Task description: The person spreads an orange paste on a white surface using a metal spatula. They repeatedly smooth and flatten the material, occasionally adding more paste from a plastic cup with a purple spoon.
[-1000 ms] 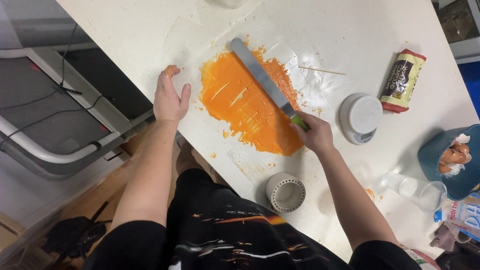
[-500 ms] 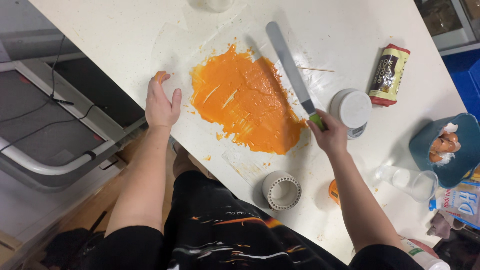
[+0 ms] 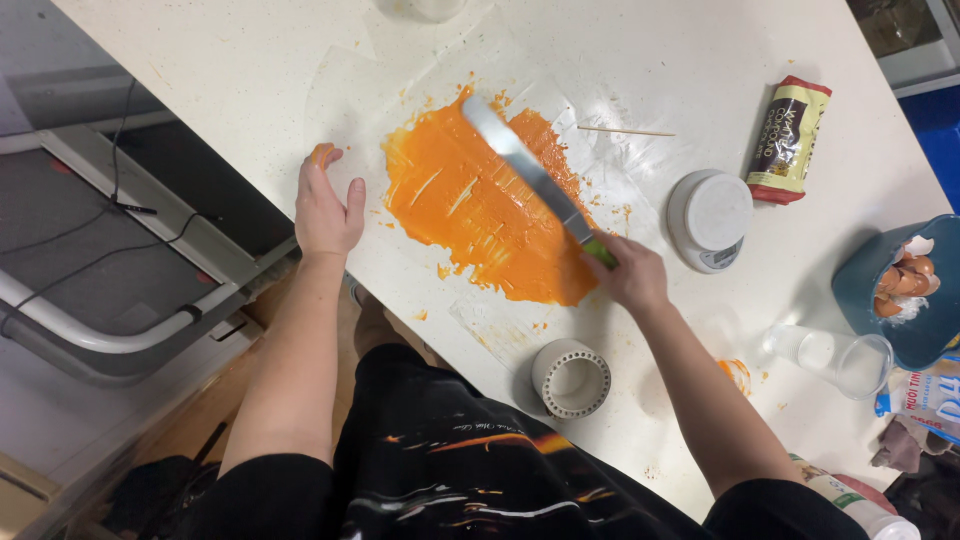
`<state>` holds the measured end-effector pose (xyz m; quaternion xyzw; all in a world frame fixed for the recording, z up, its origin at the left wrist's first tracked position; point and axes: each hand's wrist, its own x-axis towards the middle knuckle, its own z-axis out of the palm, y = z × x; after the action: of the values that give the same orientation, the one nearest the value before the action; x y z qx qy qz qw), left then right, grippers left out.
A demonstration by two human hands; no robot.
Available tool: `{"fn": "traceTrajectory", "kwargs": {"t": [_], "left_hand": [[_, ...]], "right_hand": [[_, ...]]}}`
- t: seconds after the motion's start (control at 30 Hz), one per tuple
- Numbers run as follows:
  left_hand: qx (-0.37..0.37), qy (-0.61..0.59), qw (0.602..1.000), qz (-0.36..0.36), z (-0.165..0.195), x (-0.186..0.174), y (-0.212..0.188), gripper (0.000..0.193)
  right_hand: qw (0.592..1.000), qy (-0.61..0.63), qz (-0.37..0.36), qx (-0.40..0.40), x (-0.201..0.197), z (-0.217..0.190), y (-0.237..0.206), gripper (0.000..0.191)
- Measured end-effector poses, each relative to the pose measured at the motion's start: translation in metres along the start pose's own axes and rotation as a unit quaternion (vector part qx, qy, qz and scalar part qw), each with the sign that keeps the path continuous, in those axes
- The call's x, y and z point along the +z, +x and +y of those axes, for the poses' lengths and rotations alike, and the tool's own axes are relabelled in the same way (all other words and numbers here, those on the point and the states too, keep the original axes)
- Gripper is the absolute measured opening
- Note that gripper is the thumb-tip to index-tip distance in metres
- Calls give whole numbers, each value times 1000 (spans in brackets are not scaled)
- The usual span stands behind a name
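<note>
Already the right hand is gripping the spatula across the orange paste — it risks smearing toward the open left hand bracing the table.

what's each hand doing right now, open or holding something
Left hand: open, flat on the table.
Right hand: closed on the spatula.

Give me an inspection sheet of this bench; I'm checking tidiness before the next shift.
Surface: white table, smeared and speckled orange.
Job's things: orange paste spread flat; spatula blade lying across it.
Clutter: scale, packet, perforated ring, plastic cup, blue bowl of eggshells, skewer.
Grips: right hand holds spatula handle; left hand flat on table.
Cables: black cable below table edge.
Surroundings: grey metal frame.
</note>
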<state>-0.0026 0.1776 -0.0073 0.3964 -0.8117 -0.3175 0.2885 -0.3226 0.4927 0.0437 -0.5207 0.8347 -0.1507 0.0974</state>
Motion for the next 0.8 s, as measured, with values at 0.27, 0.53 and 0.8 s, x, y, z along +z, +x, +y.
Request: {"fn": "traceTrajectory", "kwargs": {"t": [0.27, 0.53, 0.8], "left_hand": [[2, 5, 1000, -1, 4, -1, 2, 55], [11, 2, 1000, 7, 10, -2, 4, 54], [10, -2, 1000, 8, 20, -7, 6, 54]], "right_hand": [[999, -28, 41, 12, -15, 31, 13, 40], [996, 30, 72, 38, -28, 37, 0, 42], [990, 90, 36, 97, -27, 30, -19, 43]]}}
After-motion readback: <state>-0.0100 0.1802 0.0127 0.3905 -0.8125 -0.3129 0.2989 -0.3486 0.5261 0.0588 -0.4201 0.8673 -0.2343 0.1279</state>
